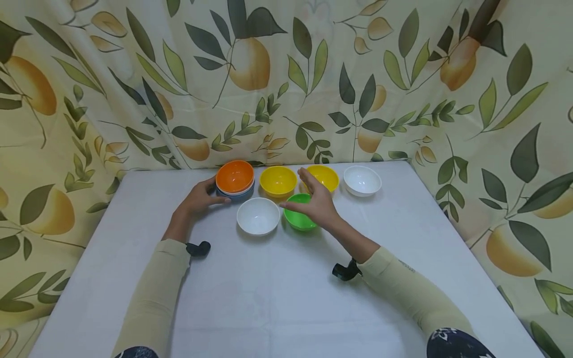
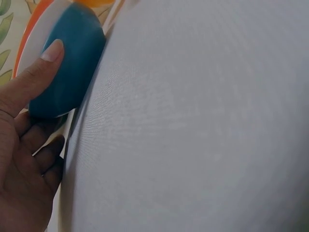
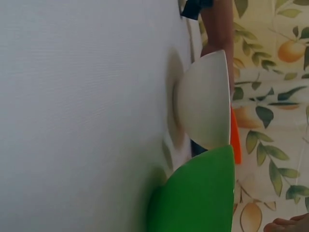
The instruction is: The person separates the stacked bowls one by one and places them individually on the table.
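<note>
At the back left of the table, a stack of nested bowls has an orange bowl (image 1: 235, 176) on top, a white one within, and a blue bowl (image 2: 79, 60) at the bottom. My left hand (image 1: 199, 198) holds this stack from its left side, thumb on the blue wall in the left wrist view, other fingers partly hidden around it. Above the green bowl (image 1: 299, 217), my right hand (image 1: 319, 201) hovers with fingers extended and thumb spread, holding nothing. To the left of the green bowl, a white bowl (image 1: 258, 217) sits on the table.
Two yellow bowls, a left one (image 1: 278, 181) and a right one (image 1: 326, 177), stand in the back row. A second white bowl (image 1: 362, 181) is at that row's right end. A white cloth covers the table (image 1: 268, 298); a patterned curtain (image 1: 286, 99) hangs behind.
</note>
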{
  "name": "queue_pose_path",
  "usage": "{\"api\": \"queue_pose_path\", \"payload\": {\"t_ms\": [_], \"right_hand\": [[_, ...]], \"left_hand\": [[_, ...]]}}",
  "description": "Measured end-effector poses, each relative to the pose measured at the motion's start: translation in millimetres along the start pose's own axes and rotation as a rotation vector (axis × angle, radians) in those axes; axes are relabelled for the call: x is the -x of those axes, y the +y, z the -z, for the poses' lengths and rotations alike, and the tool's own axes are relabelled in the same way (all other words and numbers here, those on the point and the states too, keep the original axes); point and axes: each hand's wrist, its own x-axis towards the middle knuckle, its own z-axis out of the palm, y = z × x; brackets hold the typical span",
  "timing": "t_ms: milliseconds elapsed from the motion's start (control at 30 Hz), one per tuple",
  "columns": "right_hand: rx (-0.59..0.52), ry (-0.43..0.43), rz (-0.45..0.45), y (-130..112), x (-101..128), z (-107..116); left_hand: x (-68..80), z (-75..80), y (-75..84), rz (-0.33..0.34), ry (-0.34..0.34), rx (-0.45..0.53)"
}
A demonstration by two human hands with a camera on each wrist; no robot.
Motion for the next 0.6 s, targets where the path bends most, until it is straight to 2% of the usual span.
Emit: {"api": "queue_pose_path", "payload": {"t_ms": [200, 600], "right_hand": [[0.024, -0.043, 0.037, -9.1, -15.0, -11.4], [0.053, -0.101, 0.019, -30.9, -39.0, -25.0]], "left_hand": [[-0.6, 0.5, 0.3, 0.013, -0.008, 0.000], [1.0, -0.3, 1.2, -0.007, -0.002, -0.007]]}}
